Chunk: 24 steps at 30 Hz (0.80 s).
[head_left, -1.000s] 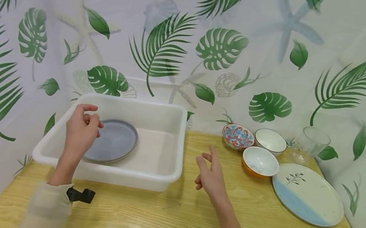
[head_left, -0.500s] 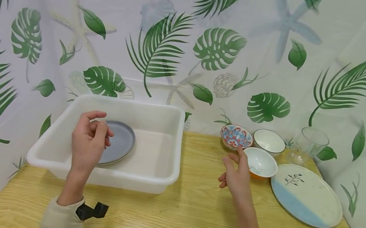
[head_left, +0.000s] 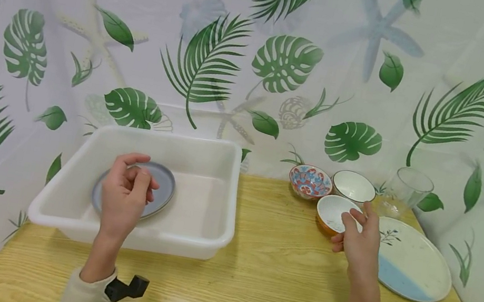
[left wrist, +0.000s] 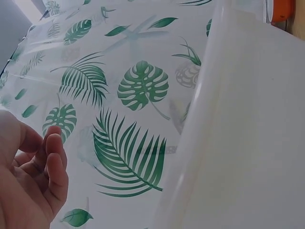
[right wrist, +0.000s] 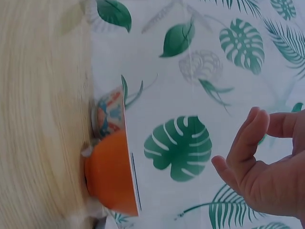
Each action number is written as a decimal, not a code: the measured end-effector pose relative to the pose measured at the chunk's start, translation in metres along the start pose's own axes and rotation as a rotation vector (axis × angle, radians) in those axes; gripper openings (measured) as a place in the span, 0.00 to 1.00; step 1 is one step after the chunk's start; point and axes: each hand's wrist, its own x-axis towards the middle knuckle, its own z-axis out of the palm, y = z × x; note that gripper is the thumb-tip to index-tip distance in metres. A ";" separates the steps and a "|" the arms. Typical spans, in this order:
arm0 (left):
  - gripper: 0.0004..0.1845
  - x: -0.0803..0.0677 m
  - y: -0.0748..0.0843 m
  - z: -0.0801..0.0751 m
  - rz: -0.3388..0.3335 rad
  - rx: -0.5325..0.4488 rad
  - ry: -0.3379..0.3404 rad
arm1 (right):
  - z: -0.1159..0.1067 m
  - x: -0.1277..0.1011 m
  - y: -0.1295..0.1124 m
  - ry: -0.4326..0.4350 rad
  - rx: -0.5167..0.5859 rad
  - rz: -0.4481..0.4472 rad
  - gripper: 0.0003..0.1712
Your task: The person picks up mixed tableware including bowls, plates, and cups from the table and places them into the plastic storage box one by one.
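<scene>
At centre right of the head view, the right hand (head_left: 359, 238) hovered just over the near rim of the orange bowl (head_left: 332, 212), fingers loosely curled and holding nothing; the right wrist view showed thumb and fingers (right wrist: 248, 138) parted, with the orange bowl (right wrist: 112, 174) near but apart from them. That bowl stood upright on the wooden table (head_left: 268, 283), touching or almost touching the patterned bowl (head_left: 311, 181) and the white bowl (head_left: 353, 186) behind it, with the large oval plate (head_left: 416, 260) just beside it on the right. A clear glass (head_left: 406, 189) stood further back.

At centre left, the left hand (head_left: 125, 195) hung above the white tub (head_left: 209, 231), fingers relaxed and curled, grasping nothing. A grey plate (head_left: 161, 188) lay flat in the tub's left half.

The orange bowl appeared to be glazed ceramic: stiff, moderately heavy for its size, smooth and probably slippery, and breakable if knocked against its neighbours. A pinch across the rim, thumb inside and fingers outside on the near side, looked the soundest hold.
</scene>
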 end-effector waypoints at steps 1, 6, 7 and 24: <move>0.11 -0.001 0.001 0.001 0.003 0.001 -0.011 | -0.004 0.001 0.000 0.015 -0.003 -0.001 0.41; 0.11 -0.005 0.005 0.005 0.016 0.016 -0.068 | -0.019 0.004 0.004 0.082 -0.030 0.022 0.41; 0.11 -0.006 0.006 0.006 0.016 0.017 -0.079 | -0.022 0.005 0.005 0.091 -0.039 0.032 0.41; 0.13 -0.035 0.026 0.045 0.085 0.016 -0.329 | -0.082 0.012 0.033 0.215 -0.221 0.124 0.46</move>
